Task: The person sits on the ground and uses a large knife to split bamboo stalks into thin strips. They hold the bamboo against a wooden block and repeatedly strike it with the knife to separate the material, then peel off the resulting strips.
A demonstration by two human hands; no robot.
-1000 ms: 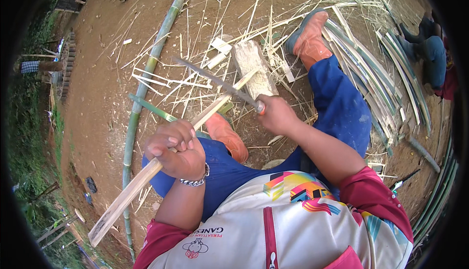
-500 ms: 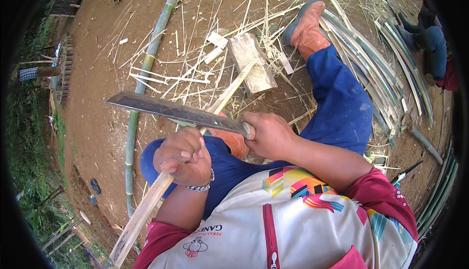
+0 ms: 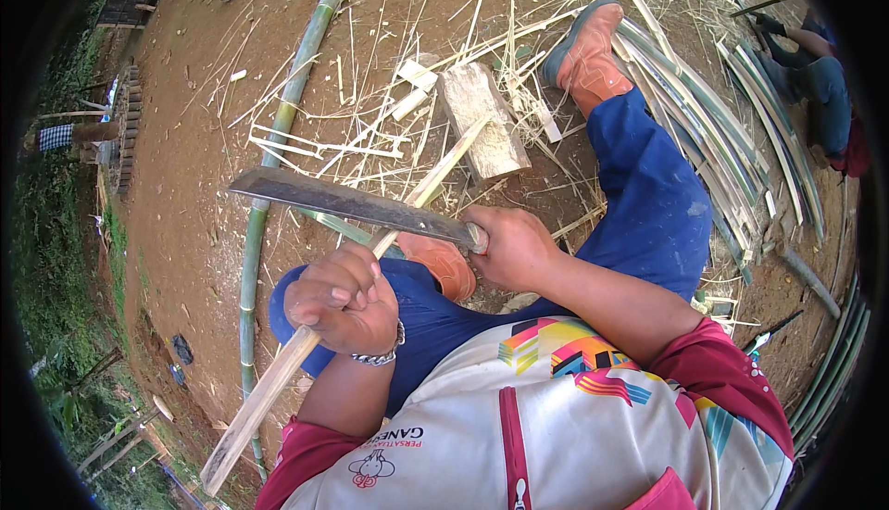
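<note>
My right hand (image 3: 519,249) grips the handle of a machete (image 3: 347,204), whose long dark blade points left. Beneath the blade crosses a split bamboo strip (image 3: 264,399), slanting from the lower left up to a wooden block (image 3: 483,125) on the ground. The strip's far end rests over the block. My left hand (image 3: 344,299) is closed around the strip just below the blade, with a chain bracelet at the wrist. Where the blade meets the strip, I cannot tell how deep its edge sits.
A long green bamboo pole (image 3: 248,278) lies on the left. Shavings surround the block, and split bamboo strips (image 3: 694,130) are piled on the right. My boot (image 3: 593,61) stands beside the block. Another person (image 3: 824,93) is at the far right edge. More green bamboo (image 3: 838,371) lies lower right.
The machete has shifted slightly to the right, its blade tip moving right. My left hand still holds the strip in nearly the same place. At the far right, the other person's arm and a dark blade have appeared.
</note>
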